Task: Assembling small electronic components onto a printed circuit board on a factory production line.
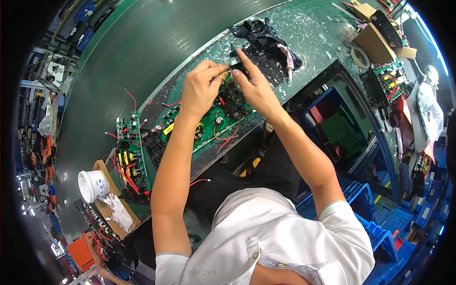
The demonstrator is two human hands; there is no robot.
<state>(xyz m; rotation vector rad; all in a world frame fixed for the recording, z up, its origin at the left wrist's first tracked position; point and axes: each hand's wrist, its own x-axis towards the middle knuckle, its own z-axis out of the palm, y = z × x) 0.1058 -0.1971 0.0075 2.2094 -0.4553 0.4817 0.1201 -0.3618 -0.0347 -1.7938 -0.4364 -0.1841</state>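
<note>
Above the far part of a green circuit board (206, 135), my two hands meet at the fingertips. My left hand (199, 90) is closed in a pinch over a small piece that its fingers mostly hide. Facing it, my right hand (259, 90) has its index finger stretched along a thin dark part (232, 50), while its thumb presses in near the left fingertips. What lies between that thumb and finger is too small and dark to name. The board carries black parts, a yellow-wrapped component (168, 128) and red wires (229, 138).
More wired boards (127, 164) lie to the left, beside a white tub (92, 185) and a cardboard tray (126, 206). Beyond my right hand are a black plastic bag (259, 31) and dark scraps (270, 64). Blue crates (365, 202) stand right; a tape roll (360, 58) lies far right.
</note>
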